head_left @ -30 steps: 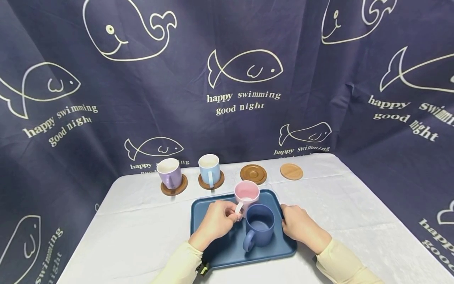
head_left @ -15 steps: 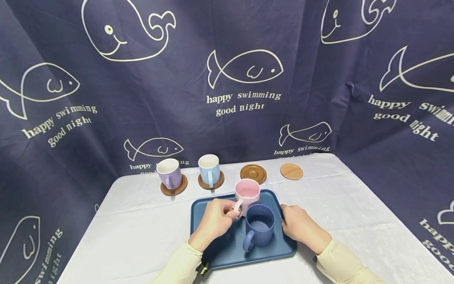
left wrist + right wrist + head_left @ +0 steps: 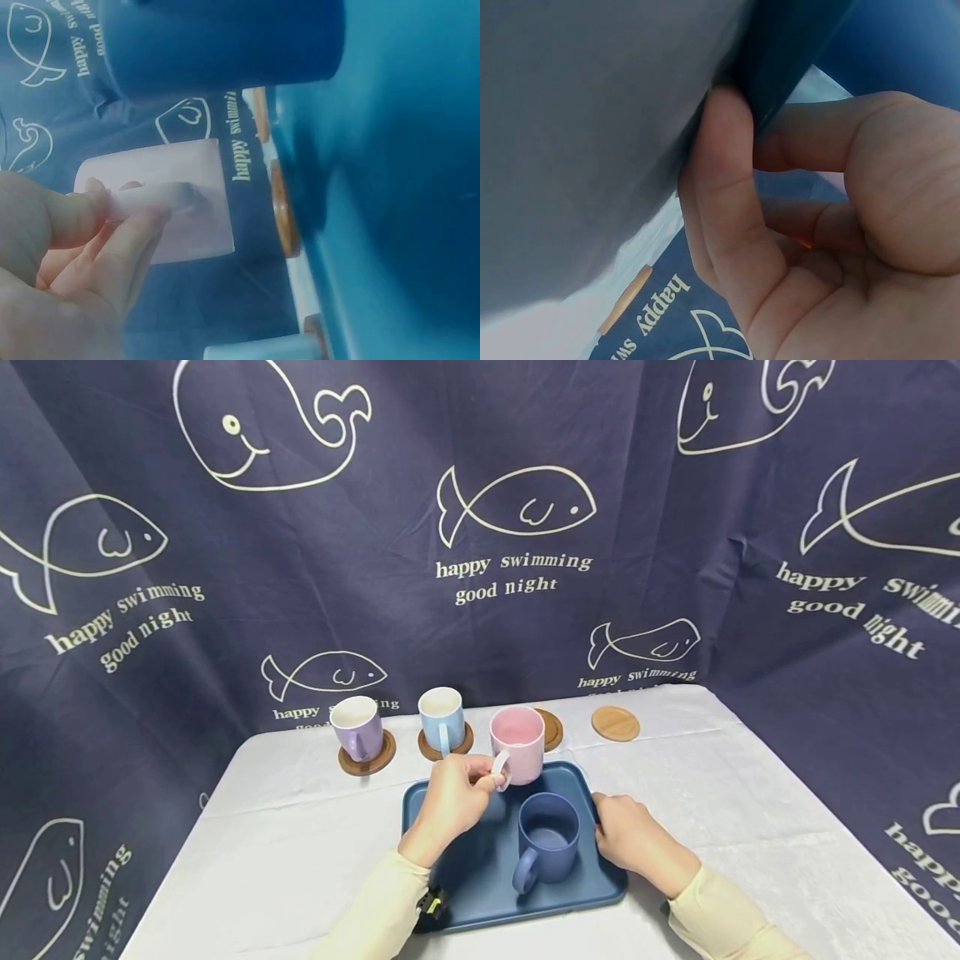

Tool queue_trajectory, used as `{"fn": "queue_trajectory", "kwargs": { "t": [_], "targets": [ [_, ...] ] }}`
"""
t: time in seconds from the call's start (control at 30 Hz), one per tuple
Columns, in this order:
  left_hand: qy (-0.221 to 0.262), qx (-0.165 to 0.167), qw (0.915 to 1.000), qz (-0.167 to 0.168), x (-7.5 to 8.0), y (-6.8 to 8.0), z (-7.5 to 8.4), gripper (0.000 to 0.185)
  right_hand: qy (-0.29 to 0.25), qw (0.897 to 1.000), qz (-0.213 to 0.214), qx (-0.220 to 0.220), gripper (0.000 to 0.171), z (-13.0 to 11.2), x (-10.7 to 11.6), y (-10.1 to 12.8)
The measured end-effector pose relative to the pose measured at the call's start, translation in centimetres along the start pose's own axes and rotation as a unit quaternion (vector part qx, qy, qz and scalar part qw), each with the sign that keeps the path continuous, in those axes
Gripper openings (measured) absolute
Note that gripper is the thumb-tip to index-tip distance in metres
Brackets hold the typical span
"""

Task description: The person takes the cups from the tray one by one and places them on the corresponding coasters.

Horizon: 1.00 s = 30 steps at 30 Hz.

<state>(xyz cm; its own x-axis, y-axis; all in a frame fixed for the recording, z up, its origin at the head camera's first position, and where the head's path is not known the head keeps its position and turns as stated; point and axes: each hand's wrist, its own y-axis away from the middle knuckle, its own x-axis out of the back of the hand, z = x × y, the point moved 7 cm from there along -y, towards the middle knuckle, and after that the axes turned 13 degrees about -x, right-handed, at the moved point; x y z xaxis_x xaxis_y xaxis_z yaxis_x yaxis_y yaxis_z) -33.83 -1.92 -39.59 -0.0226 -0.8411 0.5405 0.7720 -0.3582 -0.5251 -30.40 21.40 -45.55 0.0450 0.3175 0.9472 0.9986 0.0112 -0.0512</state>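
My left hand [image 3: 453, 795] pinches the handle of a pink mug [image 3: 519, 745], thumb and fingers around it. The left wrist view shows the pink mug [image 3: 169, 202] raised clear of the blue tray [image 3: 405, 187]. From the head it overlaps the tray's far edge and part of a brown coaster [image 3: 552, 729]. A dark blue mug [image 3: 551, 839] stands upright on the tray [image 3: 480, 893], handle toward me. At the tray's right rim, my right hand [image 3: 633, 833] grips the edge; its thumb and fingers [image 3: 724, 157] close on the rim in the right wrist view.
At the back left, a purple mug [image 3: 357, 727] and a light blue mug [image 3: 442, 718] each stand on a brown coaster. A lighter wooden coaster [image 3: 616, 724] lies at the back right of the white-covered table [image 3: 285, 843]. Behind hangs a navy curtain [image 3: 510, 635].
The pink mug has risen off the tray and moved away from me toward the back, carried by my left hand. My right hand and the dark blue mug have stayed put.
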Motion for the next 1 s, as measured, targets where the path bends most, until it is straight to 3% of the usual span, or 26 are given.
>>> {"fn": "queue_trajectory", "kwargs": {
  "t": [0.7, 1.0],
  "targets": [
    [0.006, -0.015, 0.9983, 0.056, 0.2, -6.3, 0.7, 0.012, -0.007, 1.000, 0.010, 0.005, 0.011, -0.1, 0.3, 0.0],
    [-0.011, -0.005, 0.9974, 0.070, -0.2, -8.2, 0.1, 0.015, -0.008, 1.000, 0.008, 0.004, 0.012, 0.1, 0.2, 0.0]
  ]
}}
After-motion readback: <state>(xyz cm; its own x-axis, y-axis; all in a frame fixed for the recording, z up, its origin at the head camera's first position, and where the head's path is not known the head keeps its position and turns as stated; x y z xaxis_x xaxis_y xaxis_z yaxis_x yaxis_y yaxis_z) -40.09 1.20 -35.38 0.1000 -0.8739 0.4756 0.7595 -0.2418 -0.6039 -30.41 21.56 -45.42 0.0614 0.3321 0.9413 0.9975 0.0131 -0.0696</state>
